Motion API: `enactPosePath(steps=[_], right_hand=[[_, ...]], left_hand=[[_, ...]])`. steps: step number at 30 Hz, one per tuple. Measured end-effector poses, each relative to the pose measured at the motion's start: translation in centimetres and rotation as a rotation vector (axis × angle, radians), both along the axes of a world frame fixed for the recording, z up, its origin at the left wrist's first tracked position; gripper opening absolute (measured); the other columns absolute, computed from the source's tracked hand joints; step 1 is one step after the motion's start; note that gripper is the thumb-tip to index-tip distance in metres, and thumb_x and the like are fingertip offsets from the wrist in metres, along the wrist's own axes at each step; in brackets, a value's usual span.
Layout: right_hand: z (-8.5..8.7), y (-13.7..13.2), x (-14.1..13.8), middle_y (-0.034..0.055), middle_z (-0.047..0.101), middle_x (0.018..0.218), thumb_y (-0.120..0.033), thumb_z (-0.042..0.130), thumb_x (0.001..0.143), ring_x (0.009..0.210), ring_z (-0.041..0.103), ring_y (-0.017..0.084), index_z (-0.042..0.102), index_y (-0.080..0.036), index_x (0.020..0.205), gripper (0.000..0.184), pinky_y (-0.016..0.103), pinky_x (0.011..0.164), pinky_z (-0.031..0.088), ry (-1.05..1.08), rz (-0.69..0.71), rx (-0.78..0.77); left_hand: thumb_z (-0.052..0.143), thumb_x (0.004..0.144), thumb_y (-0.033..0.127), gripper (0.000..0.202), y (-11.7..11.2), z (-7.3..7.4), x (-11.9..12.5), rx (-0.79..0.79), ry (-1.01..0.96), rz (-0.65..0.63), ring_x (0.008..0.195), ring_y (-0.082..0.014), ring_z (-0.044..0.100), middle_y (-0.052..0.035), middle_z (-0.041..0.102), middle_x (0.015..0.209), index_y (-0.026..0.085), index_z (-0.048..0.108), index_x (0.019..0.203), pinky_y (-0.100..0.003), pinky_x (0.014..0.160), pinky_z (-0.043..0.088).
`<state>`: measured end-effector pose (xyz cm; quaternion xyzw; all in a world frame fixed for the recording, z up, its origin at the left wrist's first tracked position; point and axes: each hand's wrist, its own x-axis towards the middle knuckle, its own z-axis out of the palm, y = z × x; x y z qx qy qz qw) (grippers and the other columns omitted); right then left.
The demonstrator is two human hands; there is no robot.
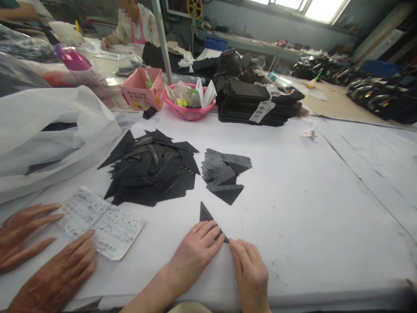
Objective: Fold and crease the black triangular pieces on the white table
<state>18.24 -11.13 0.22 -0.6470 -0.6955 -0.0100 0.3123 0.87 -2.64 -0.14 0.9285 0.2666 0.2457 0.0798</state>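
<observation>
A black triangular piece of sheet material lies on the white table in front of me. My left hand rests over its middle, fingers close together and pressing it down. At its right-hand corner, the thumb and forefinger of my right hand are pinched together. The underside of the piece is hidden. Beyond my hands are several folded pieces with speckled grey flaps, overlapping one another. To their left rises a large heap of flat black pieces.
On my left, another person's hands touch an open handwritten notebook. White plastic sheeting covers the far left. A pink box, a pink basket and a tied stack of black panels stand along the back.
</observation>
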Motion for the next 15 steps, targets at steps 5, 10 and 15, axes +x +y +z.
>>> enactPosePath(steps=[5, 10, 15], right_hand=[[0.14, -0.23, -0.1, 0.0068, 0.058, 0.102, -0.005, 0.054, 0.091, 0.093, 0.054, 0.013, 0.061, -0.014, 0.115, 0.027, 0.024, 0.08, 0.05, -0.027, 0.052, 0.038], [0.57, -0.1, -0.2, 0.0077, 0.059, 0.102, -0.003, 0.053, 0.091, 0.092, 0.054, 0.013, 0.061, -0.012, 0.115, 0.027, 0.025, 0.079, 0.05, -0.051, 0.062, 0.049], [0.51, -0.14, -0.24, 0.0087, 0.059, 0.102, -0.004, 0.054, 0.09, 0.092, 0.054, 0.015, 0.061, -0.011, 0.115, 0.027, 0.027, 0.079, 0.05, -0.076, 0.052, 0.057]], left_hand=[[0.047, 0.098, 0.019, 0.027, -0.01, 0.09, -0.1, -0.016, -0.002, 0.004, 0.122, -0.0237, 0.053, -0.0079, 0.06, 0.124, 0.017, 0.062, 0.12, -0.042, 0.099, 0.051], [0.049, 0.098, 0.02, 0.027, -0.06, -0.01, -0.19, -0.031, -0.011, 0.012, 0.123, -0.0233, 0.053, -0.0069, 0.06, 0.125, 0.02, 0.061, 0.122, -0.041, 0.099, 0.051], [0.05, 0.097, 0.02, 0.027, -0.2, -0.06, -0.19, -0.006, -0.005, 0.006, 0.124, -0.025, 0.051, -0.0064, 0.058, 0.128, 0.019, 0.061, 0.122, -0.041, 0.099, 0.05]])
